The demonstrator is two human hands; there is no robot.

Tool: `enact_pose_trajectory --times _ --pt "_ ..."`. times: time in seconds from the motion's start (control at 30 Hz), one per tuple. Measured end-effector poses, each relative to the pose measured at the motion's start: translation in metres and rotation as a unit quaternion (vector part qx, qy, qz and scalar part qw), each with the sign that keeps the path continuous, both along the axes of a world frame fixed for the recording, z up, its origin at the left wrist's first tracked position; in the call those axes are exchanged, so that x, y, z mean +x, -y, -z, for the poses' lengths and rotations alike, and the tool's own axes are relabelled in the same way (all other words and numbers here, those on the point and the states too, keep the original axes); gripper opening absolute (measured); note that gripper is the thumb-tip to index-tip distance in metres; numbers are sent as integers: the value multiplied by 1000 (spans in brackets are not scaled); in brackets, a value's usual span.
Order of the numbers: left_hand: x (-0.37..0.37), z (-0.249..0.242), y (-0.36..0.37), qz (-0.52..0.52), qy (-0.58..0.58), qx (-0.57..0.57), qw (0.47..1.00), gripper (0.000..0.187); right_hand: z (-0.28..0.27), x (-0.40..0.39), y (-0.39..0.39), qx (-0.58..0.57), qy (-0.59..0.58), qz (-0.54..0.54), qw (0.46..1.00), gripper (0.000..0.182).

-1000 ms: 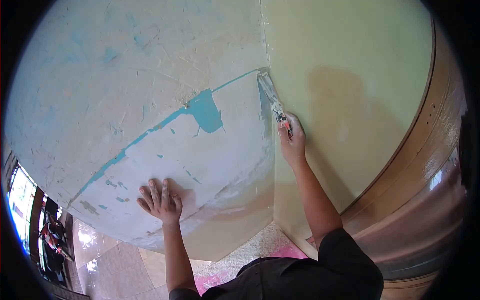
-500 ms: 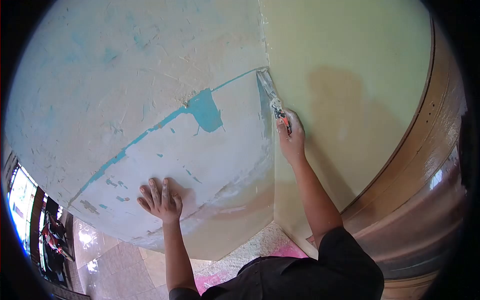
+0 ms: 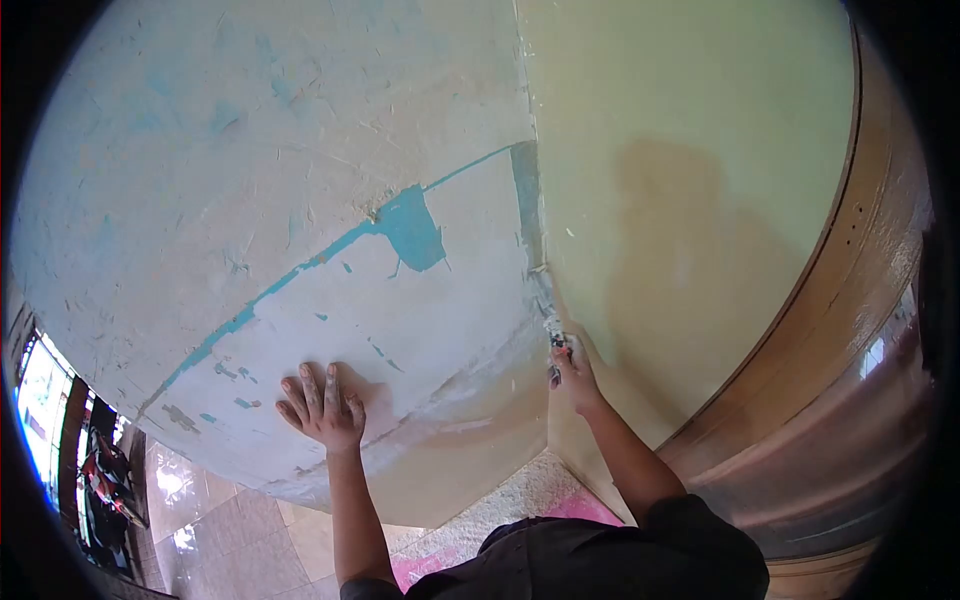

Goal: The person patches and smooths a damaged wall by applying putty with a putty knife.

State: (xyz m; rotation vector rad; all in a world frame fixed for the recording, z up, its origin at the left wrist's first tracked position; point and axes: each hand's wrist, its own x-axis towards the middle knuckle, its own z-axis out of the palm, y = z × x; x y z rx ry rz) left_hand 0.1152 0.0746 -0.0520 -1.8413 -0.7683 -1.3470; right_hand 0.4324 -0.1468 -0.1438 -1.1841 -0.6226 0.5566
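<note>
A scraper (image 3: 546,300) is gripped in the right hand (image 3: 574,372), right of the frame's centre, its blade held along the corner beside the green wall (image 3: 700,80). The left hand (image 3: 325,415) is placed, fingers spread, against the white wall (image 3: 480,240), lower left of centre.

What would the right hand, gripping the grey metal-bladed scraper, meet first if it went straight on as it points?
Probably the dull grey upright strip on the whitish wall, just ahead of the scraper, which would reach it before the right hand. Depth is unclear.
</note>
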Motion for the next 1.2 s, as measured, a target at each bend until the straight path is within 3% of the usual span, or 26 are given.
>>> enact_pose_trajectory --times 0.07,0.2,0.27,0.4,0.47,0.53,0.6,0.93,1.13,1.2 --pt "1 0 0 9 0 1 1000 44 -5 -2 1 71 41 86 993 30" --pt "0 -1 2 1 2 -3 1000 43 -44 -6 15 20 101 112 988 32" --pt "-1 0 2 -3 -3 -5 1000 43 -59 -12 12 47 296 230 926 34" --pt "-2 -2 2 9 -6 -1 1000 44 -87 -26 3 80 257 193 943 33" --pt "-3 -1 3 11 -5 0 1000 45 -97 -32 -10 165 273 126 939 33" --pt "-3 0 1 16 -7 1 1000 45 -108 -49 -9 107 273 118 949 33" --pt "-4 2 0 18 -6 0 1000 45 -120 -60 -19 107 385 126 908 34" --pt "-6 3 0 33 -3 -18 999 40 -142 -100 -62 141 360 98 917 36" --pt "-7 1 2 39 -8 -19 999 43 -140 -109 -62 171 305 109 931 35" --pt "-7 1 3 38 -10 -20 999 43 -133 -109 -56 206 229 100 946 35"
